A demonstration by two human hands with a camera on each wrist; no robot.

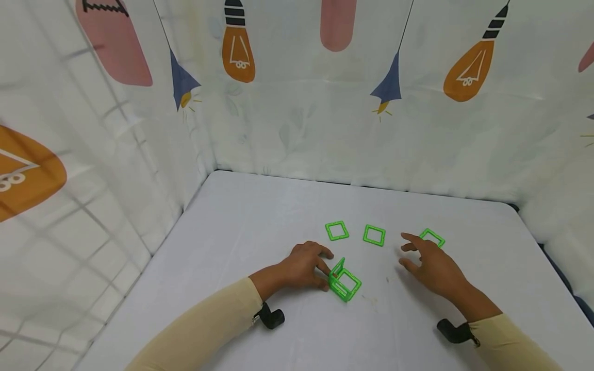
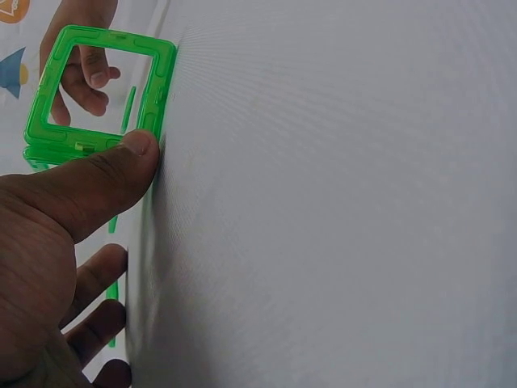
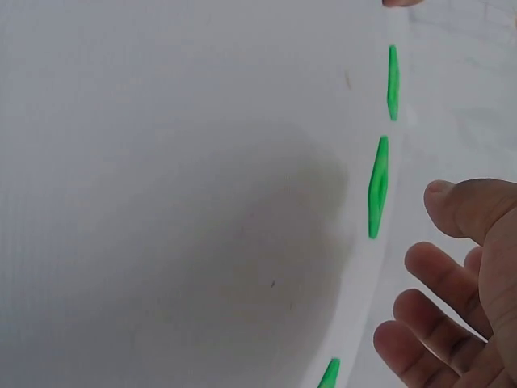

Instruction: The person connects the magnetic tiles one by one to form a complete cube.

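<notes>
With its thumb and fingers, my left hand (image 1: pixel 303 265) grips the left side of a small build of green magnetic square tiles (image 1: pixel 353 291). One open square lies on the table and others stand joined along its edges. In the left wrist view the thumb (image 2: pixel 139 145) presses at the lower corner of an upright tile (image 2: pixel 113 34). My right hand (image 1: pixel 438 270) hovers over the table at the right, holding nothing, with fingers apart and loosely bent. A loose green tile (image 1: pixel 436 235) lies just beyond it, partly hidden by the hand.
Two more loose green square tiles, a left one (image 1: pixel 345 229) and a middle one (image 1: pixel 365 234), lie flat beyond the build. The white table (image 1: pixel 260 216) meets fabric walls (image 1: pixel 297 134) printed with lamps and bulbs at the back and left.
</notes>
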